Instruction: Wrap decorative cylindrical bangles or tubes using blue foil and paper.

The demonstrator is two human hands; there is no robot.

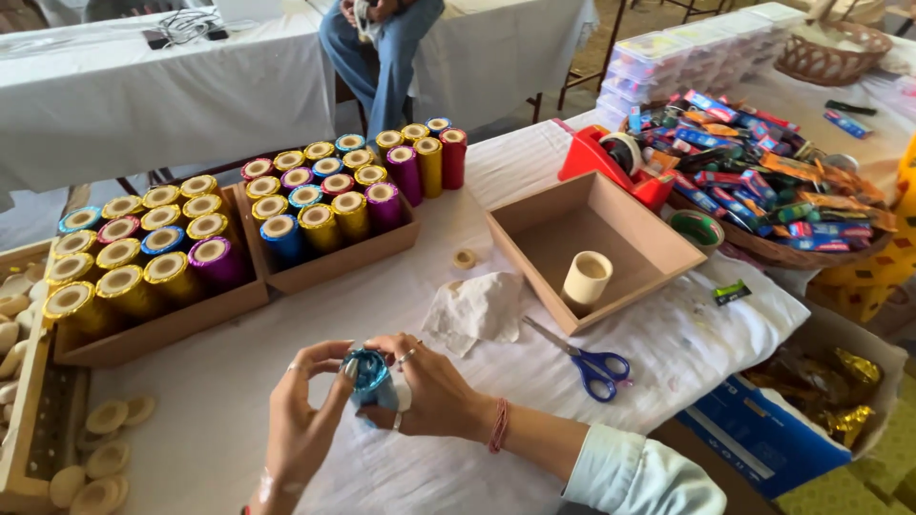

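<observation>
Blue foil tube (pixel 370 377): shiny, crinkled, betw. both hands' grip, above table.

ITEM: small cylindrical tube wrapped in shiny blue foil (pixel 370 376) | POSE: tilted, one end toward camera | STATE: foil creased | LOCATION: between fingertips of both hands, above white tablecloth

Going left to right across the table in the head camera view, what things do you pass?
Tray of pale discs → boxes of foil-wrapped tubes → blue-foil tube held in left hand and right hand → blue-handled scissors → basket of small packets.
</observation>
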